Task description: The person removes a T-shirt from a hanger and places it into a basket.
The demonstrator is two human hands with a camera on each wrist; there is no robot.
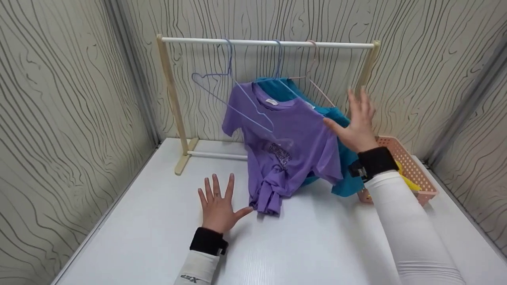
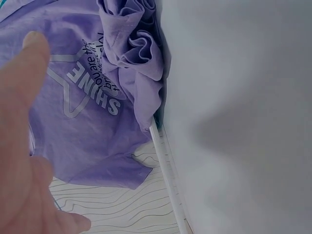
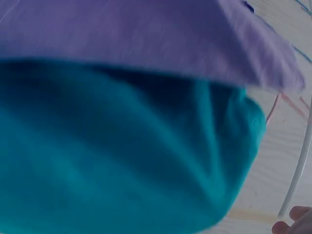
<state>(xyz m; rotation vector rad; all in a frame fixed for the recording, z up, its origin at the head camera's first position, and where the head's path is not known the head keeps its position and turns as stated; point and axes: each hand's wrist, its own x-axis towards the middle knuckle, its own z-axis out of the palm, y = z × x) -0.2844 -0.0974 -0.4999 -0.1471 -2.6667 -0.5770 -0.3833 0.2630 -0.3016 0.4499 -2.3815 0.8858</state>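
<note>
Head view: left hand and right hand spread empty, you're apparently arranging center-frame's purple shirt; bunching likely needs straightening.

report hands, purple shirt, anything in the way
Left hand fingers spread, empty. Right hand spread by purple shirt, contact unclear. Shirt hanging, lower part bunched. Bare hanger overlaps its front.

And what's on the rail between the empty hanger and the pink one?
The middle hanger, bluish, with the purple shirt hung on it; the head view shows this.
</note>
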